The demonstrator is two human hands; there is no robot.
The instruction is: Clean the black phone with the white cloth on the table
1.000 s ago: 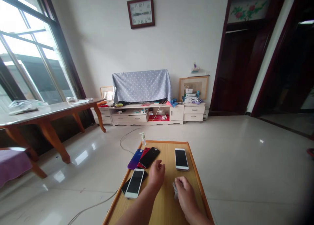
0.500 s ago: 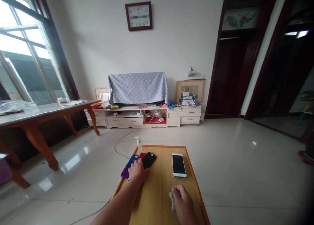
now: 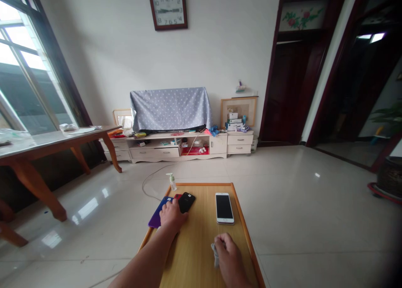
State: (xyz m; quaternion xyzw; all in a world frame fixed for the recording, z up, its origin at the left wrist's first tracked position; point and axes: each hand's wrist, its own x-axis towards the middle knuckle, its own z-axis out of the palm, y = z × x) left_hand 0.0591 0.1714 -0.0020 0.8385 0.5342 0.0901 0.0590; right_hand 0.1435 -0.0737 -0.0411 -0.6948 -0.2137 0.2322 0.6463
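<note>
A white phone [image 3: 224,208] lies face up on our wooden board [image 3: 201,196], alone near the board's right edge, its dark screen showing and its long sides running away from us. Over on the left of the board, a purple phone [image 3: 156,214], a red phone [image 3: 177,196] and a black phone [image 3: 186,202] sit bunched together, touching or overlapping; the black one lies on top of the red one, and its back seems to face up.

Our left hand [image 3: 171,216] is on that bunch, its fingers [image 3: 168,206] curled over the purple phone and reaching toward the red one. We cannot tell whether it is gripping the phones or only pressing on them. Our right hand [image 3: 228,254] is clenched around a small gray cloth [image 3: 215,255], which pokes out beside the thumb, near the lower right of the board and apart from the white phone.

We judge each phone to be light, stiff and thin, with slick glass that could crack if dropped. The safest hold looks to be on the long side edges, between thumb and fingers, keeping clear of the screen. The flat backs will likely slide easily against each other. A pump bottle [image 3: 171,182] stands on the floor just past the board's far edge.
</note>
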